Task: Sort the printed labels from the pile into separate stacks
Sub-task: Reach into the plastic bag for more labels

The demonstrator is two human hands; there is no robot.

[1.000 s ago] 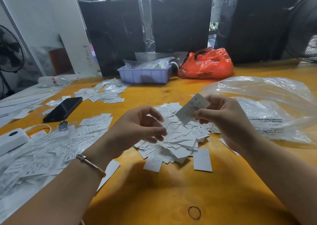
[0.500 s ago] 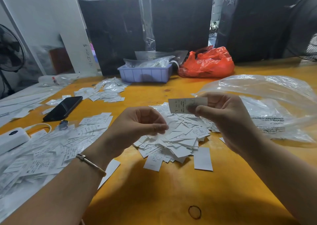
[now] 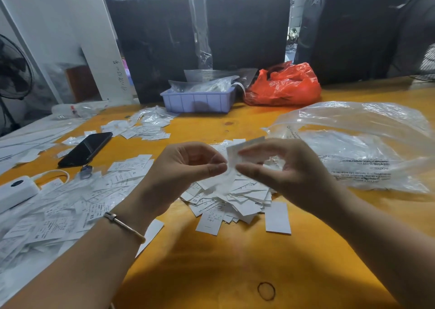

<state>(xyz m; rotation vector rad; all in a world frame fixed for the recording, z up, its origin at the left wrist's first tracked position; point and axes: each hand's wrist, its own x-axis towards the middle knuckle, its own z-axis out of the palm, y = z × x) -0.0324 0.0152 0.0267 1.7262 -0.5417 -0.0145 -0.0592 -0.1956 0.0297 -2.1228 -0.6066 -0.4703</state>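
Since the earlier frame, both hands are meeting above the pile (image 3: 231, 195) of labels, and the label (image 3: 237, 154) is no longer standing flat toward the camera; it is now blurred by motion between them. The right hand (image 3: 289, 174) is pinching this label with thumb and forefinger, its other fingers curled loosely. The left hand (image 3: 186, 167) is reaching in from the other side with curled fingers, thumb and forefinger tips at the label's edge; whether it is already gripping the paper, I cannot tell, because the blur is hiding the contact. The print on the label is not readable.

The pile is lying on the yellow table (image 3: 235, 261) directly under the hands, which are covering its far part. Left of the pile, a wide spread of sorted labels (image 3: 70, 205) is running out of the picture at the left edge. Beyond the pile and to its left, a smaller stack (image 3: 141, 129) is lying near a black phone (image 3: 86, 148). A white device (image 3: 16, 191) with a cable is partly cut off beside the wide spread. Right of the pile, a clear plastic bag (image 3: 353, 143) is lying crumpled; its printing is appearing mirrored and mostly unreadable. Behind the pile, a blue tray (image 3: 197, 100) and a red bag (image 3: 284, 85) are standing at the table's far edge. Near the pile, toward the camera, a dark rubber band (image 3: 266, 291) is lying.
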